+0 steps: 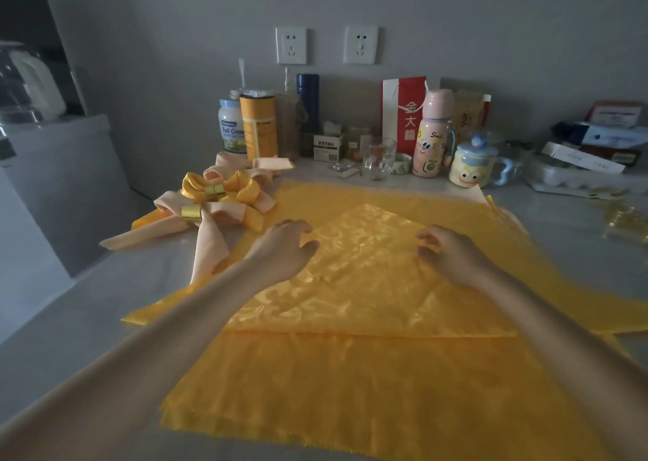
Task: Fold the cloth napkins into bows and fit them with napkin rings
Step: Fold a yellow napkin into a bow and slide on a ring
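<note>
A stack of yellow patterned napkins [368, 383] lies spread on the grey counter. The top napkin [364, 271] is folded into a triangle with its tip pointing away from me. My left hand [284, 250] rests on its left slanted edge, fingers curled over the cloth. My right hand [452, 253] pinches the right slanted edge. At the left lie finished bows: a yellow one [242, 189] with a gold ring [214, 190] and a peach one [210, 229] with a gold ring [191, 211].
Along the wall stand a milk powder can [230, 127], a yellow canister [258, 125], a glass [378, 157], a pink bottle [430, 134] and a cartoon mug [473, 164]. Loose gold rings [624, 218] lie at the right. Boxes [596, 145] are stacked at the far right.
</note>
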A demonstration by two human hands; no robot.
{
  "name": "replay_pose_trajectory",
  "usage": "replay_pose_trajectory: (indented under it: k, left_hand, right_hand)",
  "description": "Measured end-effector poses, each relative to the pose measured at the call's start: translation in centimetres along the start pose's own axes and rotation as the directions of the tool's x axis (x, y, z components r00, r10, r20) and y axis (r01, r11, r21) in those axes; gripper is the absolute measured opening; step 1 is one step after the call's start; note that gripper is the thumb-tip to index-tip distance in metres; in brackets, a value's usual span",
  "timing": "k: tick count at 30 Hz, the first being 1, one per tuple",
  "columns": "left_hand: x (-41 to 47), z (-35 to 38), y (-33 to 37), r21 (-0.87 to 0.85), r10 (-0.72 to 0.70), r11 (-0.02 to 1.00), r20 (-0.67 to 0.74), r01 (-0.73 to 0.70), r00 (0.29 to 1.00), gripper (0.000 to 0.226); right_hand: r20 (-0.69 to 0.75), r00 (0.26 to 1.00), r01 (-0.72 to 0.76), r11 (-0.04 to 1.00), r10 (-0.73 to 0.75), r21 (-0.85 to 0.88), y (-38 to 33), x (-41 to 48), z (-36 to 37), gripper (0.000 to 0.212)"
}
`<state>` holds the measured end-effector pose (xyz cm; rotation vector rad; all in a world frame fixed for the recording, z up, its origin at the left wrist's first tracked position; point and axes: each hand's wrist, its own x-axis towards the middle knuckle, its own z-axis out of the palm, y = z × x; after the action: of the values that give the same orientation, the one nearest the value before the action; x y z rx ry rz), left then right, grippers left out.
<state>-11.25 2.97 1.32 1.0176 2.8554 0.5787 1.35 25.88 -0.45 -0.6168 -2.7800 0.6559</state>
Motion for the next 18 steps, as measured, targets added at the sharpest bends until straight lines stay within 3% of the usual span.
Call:
replay_pose_trajectory:
  k: [5,9,13,18]
  left_hand:
    - [6.8,1.5,1.6,0.157,-0.034,0.987,0.078,0.021,0.996,0.050]
    - [10.2,2.6,2.4,0.194,-0.098,0.978,0.091,0.079,0.991,0.047]
    - [13.0,2.4,2.5,-0.001,-0.229,0.972,0.211,0.234,0.950,0.048]
    - [14.5,1.8,3.5,-0.052,-0.089,0.993,0.282,0.108,0.955,0.038]
  right_hand:
    - [0.003,0.997,-0.076,0.993,0.076,-0.092,1.0,4.5,-0.2,0.040]
    - [0.066,0.972,-0.202,0.946,0.225,-0.252,1.5,7.9,-0.3,0.054]
    - [0.206,0.920,-0.284,0.928,0.335,-0.241,1.1,9.9,-1.9,0.059]
    - [0.328,0.898,-0.270,0.956,0.293,-0.114,0.7,11.1,-2.7,0.066]
